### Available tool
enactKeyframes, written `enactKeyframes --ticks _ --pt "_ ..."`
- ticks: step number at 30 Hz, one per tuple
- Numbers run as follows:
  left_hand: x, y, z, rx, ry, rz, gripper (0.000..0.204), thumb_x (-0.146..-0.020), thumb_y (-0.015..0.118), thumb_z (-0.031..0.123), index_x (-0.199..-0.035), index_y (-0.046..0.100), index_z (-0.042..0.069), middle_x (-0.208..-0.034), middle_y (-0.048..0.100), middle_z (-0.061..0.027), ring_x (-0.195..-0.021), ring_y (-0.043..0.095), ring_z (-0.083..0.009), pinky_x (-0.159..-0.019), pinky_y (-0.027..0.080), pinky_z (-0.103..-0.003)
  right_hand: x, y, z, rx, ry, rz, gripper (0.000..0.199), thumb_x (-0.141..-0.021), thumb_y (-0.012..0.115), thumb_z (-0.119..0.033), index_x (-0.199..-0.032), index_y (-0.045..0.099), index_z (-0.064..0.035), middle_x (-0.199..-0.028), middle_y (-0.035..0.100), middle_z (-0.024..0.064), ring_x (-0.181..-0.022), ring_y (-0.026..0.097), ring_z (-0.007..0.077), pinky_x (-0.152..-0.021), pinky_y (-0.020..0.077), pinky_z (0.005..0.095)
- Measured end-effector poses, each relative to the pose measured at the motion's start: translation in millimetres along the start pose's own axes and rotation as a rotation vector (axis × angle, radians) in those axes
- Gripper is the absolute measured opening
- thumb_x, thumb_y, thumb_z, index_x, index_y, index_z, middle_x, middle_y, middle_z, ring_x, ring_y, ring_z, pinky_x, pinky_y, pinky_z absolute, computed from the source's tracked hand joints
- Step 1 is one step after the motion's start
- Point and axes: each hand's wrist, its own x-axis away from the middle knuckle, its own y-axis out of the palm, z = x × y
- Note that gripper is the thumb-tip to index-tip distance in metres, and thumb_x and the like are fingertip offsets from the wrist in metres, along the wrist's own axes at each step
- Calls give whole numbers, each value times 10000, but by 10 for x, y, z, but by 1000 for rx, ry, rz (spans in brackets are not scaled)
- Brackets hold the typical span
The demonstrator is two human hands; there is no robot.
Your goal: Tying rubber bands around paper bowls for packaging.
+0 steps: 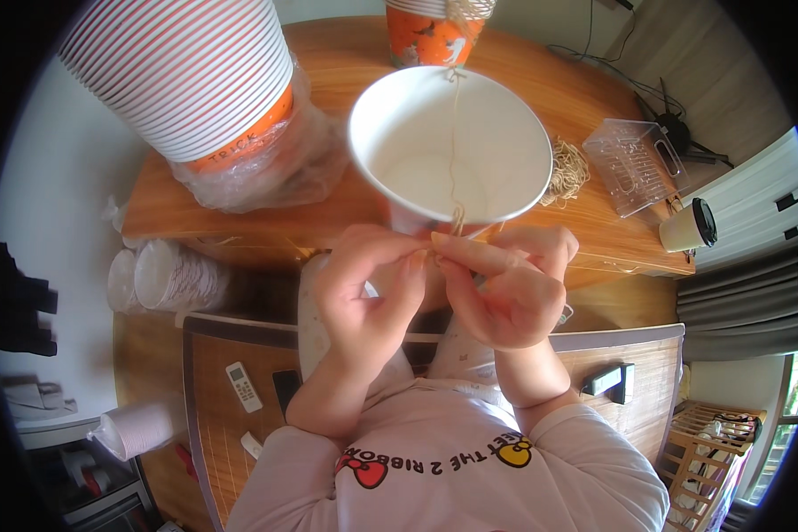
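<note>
A large white-lined paper bucket (402, 146) stands upright at the near side of the wooden table. A thin beige string (453, 168) is knotted at its far rim and runs across the opening to the near rim. There my left hand (363, 293) and my right hand (510, 288) meet just in front of the bucket. Thumb and forefinger of each are pinched together on the string, by a small bunch of loops. The fingers partly hide the string's end. A tangled heap of the same string (567, 171) lies right of the bucket.
Nested orange-and-white buckets (186, 80) in clear plastic stand at left. Another orange bucket (421, 40) stands behind. At right are a clear plastic box (634, 164) and a lidded cup (687, 226). A remote (244, 387) lies on the woven mat beside me.
</note>
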Motion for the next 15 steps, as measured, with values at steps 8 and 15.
enactKeyframes --ticks 8,15 --pt "-52 -10 -52 -249 309 7 126 -756 738 7 -875 707 37 -808 693 -62 -733 599 -241 -671 455 -330 -45 -11 -59 15 56 40 398 -685 860 -160 -950 563 -169 -917 714 -120 -801 548 81 -745 267 296" --pt "-64 -23 -15 -295 331 -9 152 -723 751 -6 -862 711 42 -794 694 -55 -719 590 -238 -672 459 -327 -21 -34 -55 12 56 36 434 -696 860 -174 -942 503 -164 -952 731 -109 -785 543 89 -737 275 292"
